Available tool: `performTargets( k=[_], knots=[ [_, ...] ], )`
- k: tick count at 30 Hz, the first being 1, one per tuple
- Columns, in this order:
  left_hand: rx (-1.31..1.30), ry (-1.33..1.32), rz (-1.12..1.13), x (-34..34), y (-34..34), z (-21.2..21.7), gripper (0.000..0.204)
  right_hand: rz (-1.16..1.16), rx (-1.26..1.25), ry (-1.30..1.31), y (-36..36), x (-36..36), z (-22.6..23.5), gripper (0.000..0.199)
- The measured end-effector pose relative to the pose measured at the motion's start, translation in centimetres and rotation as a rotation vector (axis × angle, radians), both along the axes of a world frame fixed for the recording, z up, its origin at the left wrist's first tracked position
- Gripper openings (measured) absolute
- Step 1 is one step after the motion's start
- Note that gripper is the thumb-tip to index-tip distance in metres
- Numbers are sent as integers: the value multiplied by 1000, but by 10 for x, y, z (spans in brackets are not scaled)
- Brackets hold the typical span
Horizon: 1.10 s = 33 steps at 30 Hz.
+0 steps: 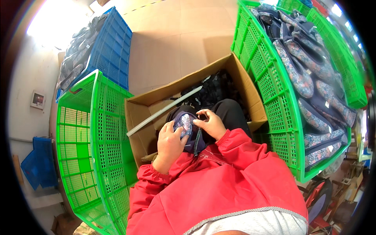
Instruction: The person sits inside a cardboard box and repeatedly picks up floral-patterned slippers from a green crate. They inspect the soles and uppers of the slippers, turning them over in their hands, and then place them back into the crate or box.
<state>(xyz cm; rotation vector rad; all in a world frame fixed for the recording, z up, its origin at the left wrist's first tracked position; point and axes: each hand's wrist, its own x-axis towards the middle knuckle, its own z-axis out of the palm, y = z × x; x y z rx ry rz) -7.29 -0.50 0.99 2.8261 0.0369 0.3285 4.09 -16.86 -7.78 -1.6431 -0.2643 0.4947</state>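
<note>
A navy shoe with a pale floral patch rests in my lap, its dark lining showing. My left hand is closed round its left side, thumb bent over the floral part. My right hand is at the shoe's right edge, with thumb and forefinger pinched together. A thin dark stick-like tool hangs down from below the right fingers; its kind is too small to make out. Whether the right fingertips also grip the shoe is hidden.
An open cardboard box with dark items stands beyond my knees, a pale rod lying across it. A green crate at right holds several floral shoes. At left are another green crate and a filled blue crate.
</note>
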Motion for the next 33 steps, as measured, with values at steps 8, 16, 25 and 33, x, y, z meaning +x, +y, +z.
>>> performTargets(
  k=[8,16,25,33],
  knots=[
    [137,-109,-13,-1,0,-23,41,161,-161,-68,11,-5,3,28],
    [64,-120,168,11,23,-53,29,315,190,33,13,-21,24,18],
    [182,-10,223,51,67,-74,7,306,168,-96,31,-31,12,16],
    [168,485,419,87,66,-78,16,337,73,-8,32,-31,14,19]
  ],
)
